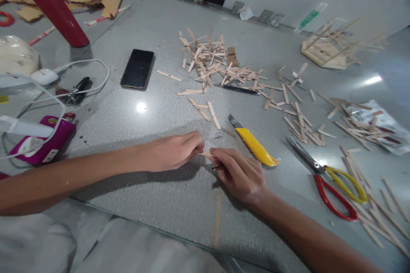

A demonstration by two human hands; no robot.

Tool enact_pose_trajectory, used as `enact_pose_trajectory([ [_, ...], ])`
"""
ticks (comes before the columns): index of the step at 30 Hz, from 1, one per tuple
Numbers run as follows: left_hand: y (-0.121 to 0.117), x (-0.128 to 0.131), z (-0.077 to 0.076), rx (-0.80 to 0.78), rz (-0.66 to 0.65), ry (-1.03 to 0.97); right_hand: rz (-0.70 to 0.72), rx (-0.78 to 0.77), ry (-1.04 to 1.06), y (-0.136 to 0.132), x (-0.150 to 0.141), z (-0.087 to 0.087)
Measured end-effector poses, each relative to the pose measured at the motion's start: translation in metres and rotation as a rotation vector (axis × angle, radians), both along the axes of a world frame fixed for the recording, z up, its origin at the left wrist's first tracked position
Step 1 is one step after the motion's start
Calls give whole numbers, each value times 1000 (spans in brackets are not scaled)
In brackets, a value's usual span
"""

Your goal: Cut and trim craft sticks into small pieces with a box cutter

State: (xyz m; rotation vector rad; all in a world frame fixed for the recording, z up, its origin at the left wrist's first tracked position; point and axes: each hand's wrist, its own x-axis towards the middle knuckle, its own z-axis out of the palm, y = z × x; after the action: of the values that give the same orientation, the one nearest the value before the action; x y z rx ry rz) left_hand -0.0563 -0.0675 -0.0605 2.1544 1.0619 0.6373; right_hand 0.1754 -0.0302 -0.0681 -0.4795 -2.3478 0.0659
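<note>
My left hand and my right hand meet near the front of the grey table. Between their fingertips they pinch a short flat wooden stick, mostly hidden by the fingers. A thin dark object, perhaps a pen, pokes out under my right fingers; its other end is hidden. Just beyond my right hand lies a yellow utility knife. Farther right rest scissors with one red and one yellow handle. Loose sticks lie ahead of my hands.
A heap of wooden stick pieces spreads across the table's middle, with a dark pen beside it. A phone lies left, near a purple power strip and white cables. A stick-built frame stands back right. A red post rises back left.
</note>
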Motion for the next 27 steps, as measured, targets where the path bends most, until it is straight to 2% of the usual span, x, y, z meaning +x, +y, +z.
enact_pose_trajectory([
  [7,4,-2,4,-41,80,-100,-50,-41,62,3,3,-7],
  [11,6,-1,8,-23,97,-148,-23,-41,49,3,4,-8],
  [18,5,1,9,-3,156,-151,47,32,-1,4,7,-4],
  [22,8,1,12,-55,186,-128,66,97,-11,4,10,-5],
  [24,11,0,13,-116,213,-114,10,73,-31,5,8,-7],
  [27,13,-3,15,-197,260,-93,-200,-22,-53,8,1,-8],
])
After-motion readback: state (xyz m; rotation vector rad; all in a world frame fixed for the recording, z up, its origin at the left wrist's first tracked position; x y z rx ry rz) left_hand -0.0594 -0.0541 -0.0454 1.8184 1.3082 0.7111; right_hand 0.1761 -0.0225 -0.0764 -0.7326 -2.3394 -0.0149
